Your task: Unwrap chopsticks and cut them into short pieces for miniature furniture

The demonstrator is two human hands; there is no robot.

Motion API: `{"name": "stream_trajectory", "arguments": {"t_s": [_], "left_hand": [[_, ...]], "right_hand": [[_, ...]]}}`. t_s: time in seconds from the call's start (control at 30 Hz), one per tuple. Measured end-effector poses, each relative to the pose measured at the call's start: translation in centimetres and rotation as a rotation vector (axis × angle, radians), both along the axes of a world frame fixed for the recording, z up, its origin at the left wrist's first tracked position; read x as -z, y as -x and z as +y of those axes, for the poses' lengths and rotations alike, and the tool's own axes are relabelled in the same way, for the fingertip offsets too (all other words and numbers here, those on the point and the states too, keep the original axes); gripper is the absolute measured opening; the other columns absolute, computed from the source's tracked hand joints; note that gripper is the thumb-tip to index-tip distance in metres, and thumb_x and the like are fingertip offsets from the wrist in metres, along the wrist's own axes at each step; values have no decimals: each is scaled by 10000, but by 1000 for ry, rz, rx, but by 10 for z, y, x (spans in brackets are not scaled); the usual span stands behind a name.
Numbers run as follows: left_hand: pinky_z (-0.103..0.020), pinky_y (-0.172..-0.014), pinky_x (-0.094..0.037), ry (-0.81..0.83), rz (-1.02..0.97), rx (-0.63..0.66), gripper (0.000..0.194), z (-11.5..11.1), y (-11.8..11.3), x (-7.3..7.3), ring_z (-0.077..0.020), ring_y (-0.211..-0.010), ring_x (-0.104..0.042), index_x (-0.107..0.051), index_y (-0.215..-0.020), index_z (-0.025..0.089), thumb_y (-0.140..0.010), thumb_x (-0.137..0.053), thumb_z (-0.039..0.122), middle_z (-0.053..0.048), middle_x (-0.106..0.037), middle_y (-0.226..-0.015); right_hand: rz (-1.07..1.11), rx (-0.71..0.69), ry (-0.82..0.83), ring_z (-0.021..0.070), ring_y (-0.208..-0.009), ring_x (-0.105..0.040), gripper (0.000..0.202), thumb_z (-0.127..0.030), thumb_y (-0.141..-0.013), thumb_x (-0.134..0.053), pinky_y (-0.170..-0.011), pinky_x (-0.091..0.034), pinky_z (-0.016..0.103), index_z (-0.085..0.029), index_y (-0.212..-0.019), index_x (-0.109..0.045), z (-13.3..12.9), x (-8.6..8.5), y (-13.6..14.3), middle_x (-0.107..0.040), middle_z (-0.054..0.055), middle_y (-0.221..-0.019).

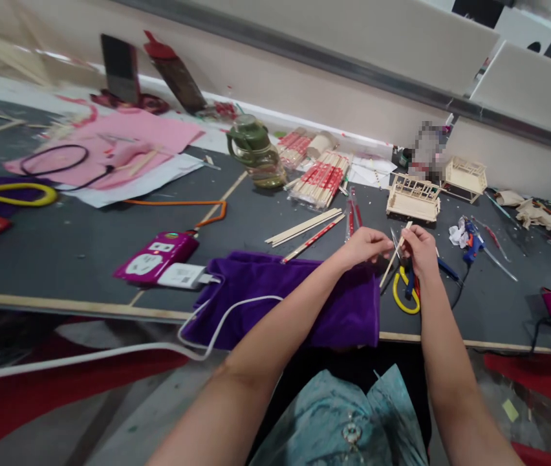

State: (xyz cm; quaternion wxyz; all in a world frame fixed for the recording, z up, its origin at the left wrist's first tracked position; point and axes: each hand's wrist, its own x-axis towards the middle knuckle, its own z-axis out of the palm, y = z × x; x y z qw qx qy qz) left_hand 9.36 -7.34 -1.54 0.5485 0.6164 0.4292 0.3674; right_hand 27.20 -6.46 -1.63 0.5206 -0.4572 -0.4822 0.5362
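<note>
My right hand [420,249] pinches a thin wooden chopstick [390,266], which slants down toward the table edge. My left hand [367,247] is beside it, thumb and fingers drawn together close to the stick; whether anything small is between them is too fine to see. Under my hands lie scissors with yellow handles [406,299], partly hidden by the right hand. Left of them a purple cloth [256,278] spreads over the table edge beneath my left forearm. Several loose chopsticks [304,226] and one in a red paper sleeve [315,238] lie beyond the cloth.
Two small wooden stick models [414,206] [465,178] stand at the back right. A blue glue gun [473,247] lies to the right. Packed chopsticks [321,178], a green-lidded jug [256,152] and a magenta socket block [159,257] with a white cable occupy the left and middle.
</note>
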Motion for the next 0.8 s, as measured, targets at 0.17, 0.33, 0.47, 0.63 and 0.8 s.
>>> {"name": "stream_trajectory", "arguments": {"t_s": [0.17, 0.33, 0.47, 0.63, 0.8], "left_hand": [[-322, -732, -448, -332, 679, -557, 93, -7, 70, 0, -225, -818, -621, -689, -803, 185, -836, -604, 202, -66, -687, -835], [-360, -755, -453, -224, 1061, -631, 146, -21, 111, 21, -314, -999, -580, -680, -869, 193, -834, -692, 334, -129, -647, -988], [-363, -763, -440, -210, 1036, -616, 129, -23, 108, 40, -299, -972, -579, -662, -821, 193, -876, -644, 309, -129, -641, -967], [-336, -782, -418, -421, 687, -741, 115, -20, 97, 49, -244, -872, -583, -617, -873, 203, -930, -532, 255, -85, -636, -878], [-279, -698, -420, -427, 29, -728, 118, -20, 89, 48, -167, -696, -526, -580, -933, 205, -944, -507, 297, -7, -571, -752]], "right_hand": [[95, 85, -77, 57, -412, -507, 353, -461, -710, -758, -336, -335, 146, -206, -705, -514, 7, -2, -8, -660, -33, -601], [118, 101, -115, 45, -412, -484, 333, -433, -705, -761, -338, -320, 136, -204, -707, -519, 4, -9, -6, -642, -50, -585], [103, 94, -65, 51, -419, -489, 318, -437, -697, -749, -342, -323, 141, -206, -727, -532, -10, -14, 13, -650, -43, -590], [94, 46, 23, 58, -426, -493, 235, -385, -742, -701, -384, -371, 155, -201, -772, -557, -32, -7, 56, -634, -57, -577], [162, 101, 34, 73, -467, -551, 191, -378, -844, -602, -446, -436, 178, -215, -837, -502, -37, 9, 105, -592, -78, -599]]}}
